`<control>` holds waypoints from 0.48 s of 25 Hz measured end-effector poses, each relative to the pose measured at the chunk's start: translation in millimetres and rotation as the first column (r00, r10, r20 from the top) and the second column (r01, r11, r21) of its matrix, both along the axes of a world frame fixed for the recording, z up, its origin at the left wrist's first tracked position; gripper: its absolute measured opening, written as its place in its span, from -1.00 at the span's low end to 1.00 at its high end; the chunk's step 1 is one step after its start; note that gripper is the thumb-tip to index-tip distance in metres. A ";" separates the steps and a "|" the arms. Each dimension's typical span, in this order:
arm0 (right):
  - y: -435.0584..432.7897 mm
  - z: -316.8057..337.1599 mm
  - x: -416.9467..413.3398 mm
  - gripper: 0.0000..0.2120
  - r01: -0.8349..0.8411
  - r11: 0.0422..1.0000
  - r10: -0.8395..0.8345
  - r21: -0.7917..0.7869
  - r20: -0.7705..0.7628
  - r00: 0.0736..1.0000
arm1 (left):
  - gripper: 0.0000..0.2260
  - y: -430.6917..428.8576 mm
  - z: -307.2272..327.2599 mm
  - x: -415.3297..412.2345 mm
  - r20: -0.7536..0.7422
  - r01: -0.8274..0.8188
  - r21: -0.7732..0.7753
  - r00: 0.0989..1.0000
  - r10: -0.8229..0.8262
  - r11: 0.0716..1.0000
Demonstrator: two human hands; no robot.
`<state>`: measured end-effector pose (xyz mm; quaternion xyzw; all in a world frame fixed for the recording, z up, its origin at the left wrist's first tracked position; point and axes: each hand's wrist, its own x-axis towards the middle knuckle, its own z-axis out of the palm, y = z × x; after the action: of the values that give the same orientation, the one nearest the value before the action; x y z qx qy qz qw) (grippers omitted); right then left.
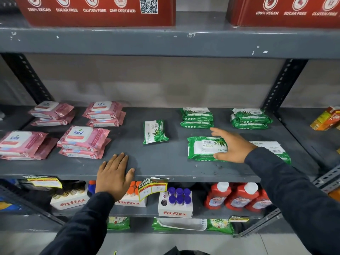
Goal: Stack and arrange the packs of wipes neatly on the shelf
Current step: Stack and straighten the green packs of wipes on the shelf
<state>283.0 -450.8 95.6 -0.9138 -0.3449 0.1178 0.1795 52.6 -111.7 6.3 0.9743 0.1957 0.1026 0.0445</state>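
Note:
On the grey shelf [165,162], pink wipe packs lie in four short stacks at the left, the nearest one [83,138] beside another [22,144]. Green wipe packs fill the right: two stacks at the back [196,117] [250,118], a single pack [154,131] lying alone mid-shelf, and a front pack [202,148]. My right hand [231,146] rests over that front pack's right end, fingers spread, thumb under its edge. Another green pack [272,148] shows behind my right wrist. My left hand [114,173] lies flat and empty on the shelf's front edge.
Red boxes [95,10] stand on the shelf above. Below are white boxes of small tubes [174,203] and red bottles [239,197]. An orange carton [327,118] lies at the far right. Slotted metal uprights [283,85] frame the bay. A price tag [152,188] hangs off the edge.

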 end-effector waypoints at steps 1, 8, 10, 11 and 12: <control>2.4 2.1 -0.6 -0.08 0.006 1.000 -0.006 -0.015 0.005 1.000 | -0.39 -0.3 0.7 0.2 -0.002 0.000 -0.002 1.000 0.000 1.000; 30.5 5.3 -16.0 0.09 0.262 0.932 -0.210 -0.250 0.217 0.953 | -0.40 -0.4 0.3 -1.0 -0.010 -0.008 -0.002 1.000 0.008 1.000; 37.5 3.4 -19.5 0.04 0.320 0.916 -0.274 -0.244 0.204 0.940 | -0.40 -0.9 1.3 -1.5 -0.001 -0.003 -0.013 1.000 0.003 1.000; 38.1 4.5 -19.3 -0.03 0.318 0.921 -0.282 -0.226 0.176 0.943 | -0.40 -1.4 1.9 -1.3 0.000 -0.001 -0.015 1.000 0.001 1.000; 36.9 7.5 -17.9 -0.14 0.277 0.940 -0.251 -0.200 0.146 0.957 | -0.40 -1.9 2.2 -1.0 0.002 0.000 -0.016 1.000 0.000 1.000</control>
<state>265.1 -413.8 103.1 -0.9712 -0.2142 0.0756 0.0717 51.5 -113.5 8.5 0.9738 0.1964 0.1022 0.0522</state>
